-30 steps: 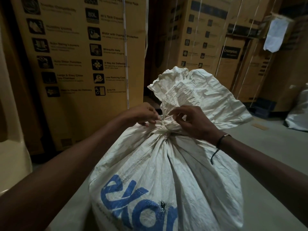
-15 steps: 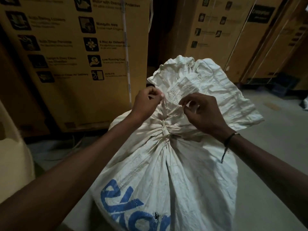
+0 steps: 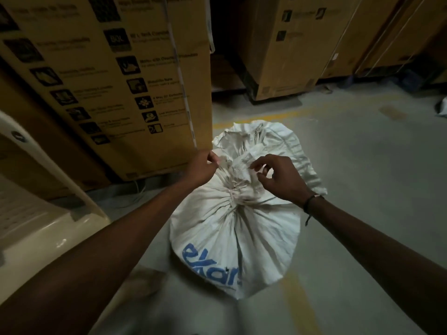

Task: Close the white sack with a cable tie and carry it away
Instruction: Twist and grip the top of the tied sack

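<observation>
The white sack (image 3: pixel 235 228) is now seen from higher up, standing on the concrete floor (image 3: pixel 362 165) beside a printed carton (image 3: pixel 108 81). Its gathered neck looks cinched. Loose fabric is pinched by the left hand (image 3: pixel 203 169); the right hand (image 3: pixel 278 180) is half-open above it. Lifting seems next.

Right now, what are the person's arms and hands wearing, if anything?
Both forearms are bare, no sleeves or gloves in view. The right hand has a thin dark cord bracelet at the wrist, with a loose end dangling. The left hand and its wrist carry nothing.
</observation>
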The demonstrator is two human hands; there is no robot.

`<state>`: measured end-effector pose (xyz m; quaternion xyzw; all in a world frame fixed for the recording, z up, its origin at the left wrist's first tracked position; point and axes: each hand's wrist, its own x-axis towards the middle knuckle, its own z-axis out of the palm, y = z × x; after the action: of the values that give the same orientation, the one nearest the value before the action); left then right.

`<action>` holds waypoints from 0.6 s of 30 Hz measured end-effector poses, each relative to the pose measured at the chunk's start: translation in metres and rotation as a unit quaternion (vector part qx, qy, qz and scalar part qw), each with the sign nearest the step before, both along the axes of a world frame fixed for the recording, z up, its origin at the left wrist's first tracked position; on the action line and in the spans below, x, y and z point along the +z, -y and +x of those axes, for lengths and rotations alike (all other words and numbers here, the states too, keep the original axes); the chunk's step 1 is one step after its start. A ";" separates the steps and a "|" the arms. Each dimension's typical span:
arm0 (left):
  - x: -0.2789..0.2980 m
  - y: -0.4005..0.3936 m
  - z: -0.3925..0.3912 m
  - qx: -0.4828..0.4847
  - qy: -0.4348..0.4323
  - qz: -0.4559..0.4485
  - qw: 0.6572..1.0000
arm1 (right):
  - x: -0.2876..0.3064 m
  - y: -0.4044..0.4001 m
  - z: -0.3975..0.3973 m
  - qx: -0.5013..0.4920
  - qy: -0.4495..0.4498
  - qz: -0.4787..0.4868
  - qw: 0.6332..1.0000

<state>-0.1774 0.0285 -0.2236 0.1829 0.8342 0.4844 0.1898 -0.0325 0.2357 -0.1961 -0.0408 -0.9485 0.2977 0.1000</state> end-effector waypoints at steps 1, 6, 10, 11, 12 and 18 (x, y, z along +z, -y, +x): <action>0.015 0.003 0.000 -0.005 0.002 -0.021 1.000 | 0.016 0.001 0.003 -0.006 0.014 0.002 1.000; 0.077 0.022 0.006 0.000 0.019 -0.088 0.996 | 0.084 0.001 0.019 -0.048 0.092 -0.020 0.994; 0.110 0.023 0.015 -0.013 0.037 -0.117 0.992 | 0.117 -0.005 0.030 -0.058 0.149 -0.035 0.987; 0.117 0.021 0.014 -0.019 0.032 -0.124 0.992 | 0.122 -0.008 0.031 -0.062 0.156 -0.038 0.985; 0.122 0.018 0.014 -0.020 0.035 -0.130 0.991 | 0.125 -0.011 0.031 -0.066 0.164 -0.041 0.983; 0.134 -0.018 0.008 -0.010 0.068 -0.142 0.988 | 0.127 -0.049 0.016 -0.099 0.192 -0.061 0.975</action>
<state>-0.1693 0.0463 -0.0895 0.1289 0.8780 0.3704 0.2744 -0.0165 0.2850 -0.0689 -0.1970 -0.9214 0.3301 -0.0575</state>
